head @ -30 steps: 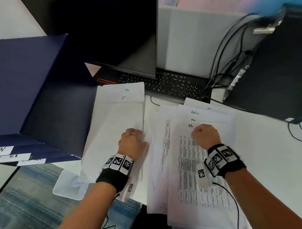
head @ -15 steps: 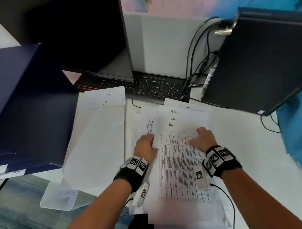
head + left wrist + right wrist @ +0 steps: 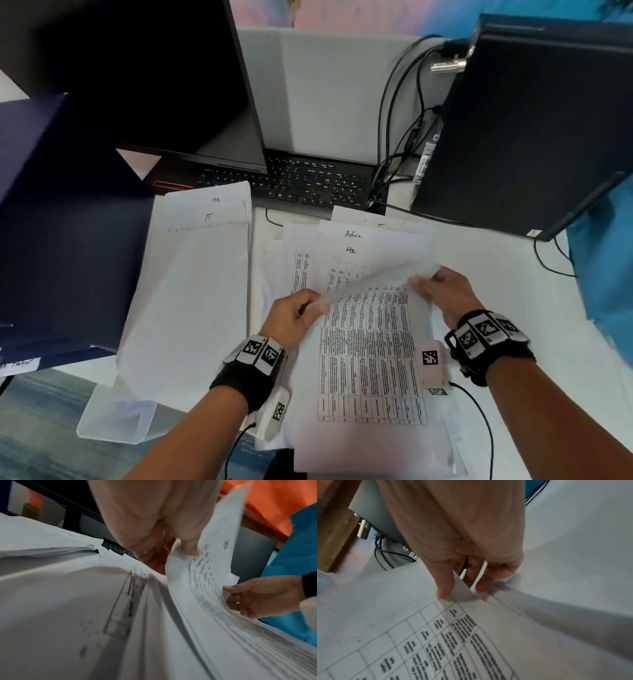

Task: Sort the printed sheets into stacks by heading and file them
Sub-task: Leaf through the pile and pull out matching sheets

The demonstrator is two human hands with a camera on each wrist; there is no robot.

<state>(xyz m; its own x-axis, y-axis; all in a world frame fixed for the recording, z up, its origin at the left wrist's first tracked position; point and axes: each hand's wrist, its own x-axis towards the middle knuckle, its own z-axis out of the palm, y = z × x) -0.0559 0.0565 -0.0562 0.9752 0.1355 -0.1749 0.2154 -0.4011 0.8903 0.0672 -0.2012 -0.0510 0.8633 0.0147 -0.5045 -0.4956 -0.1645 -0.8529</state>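
A loose pile of printed sheets [image 3: 373, 246] lies mid-desk, its upper pages headed "Admin" and "HR" in handwriting. Both hands lift the top sheet [image 3: 370, 346], a page with a dense table, so its far end curls up. My left hand [image 3: 294, 317] pinches its left edge, thumb on top [image 3: 188, 547]. My right hand [image 3: 442, 291] pinches the far right corner between thumb and fingers [image 3: 453, 586]. To the left lies a sorted stack [image 3: 191, 281], blank side up, showing "HR" and "IT" at its top.
An open dark blue box file [image 3: 65, 240] stands at the left with labels on its front edge. A laptop [image 3: 284, 181] sits behind the papers, a black computer tower [image 3: 534, 130] and cables at the right. A clear plastic sleeve [image 3: 113, 418] juts off the desk's near edge.
My left hand left the sorted stack and moved right to the middle pile. Both hands, first resting on the top sheet, now pinch it and have peeled its far end up.
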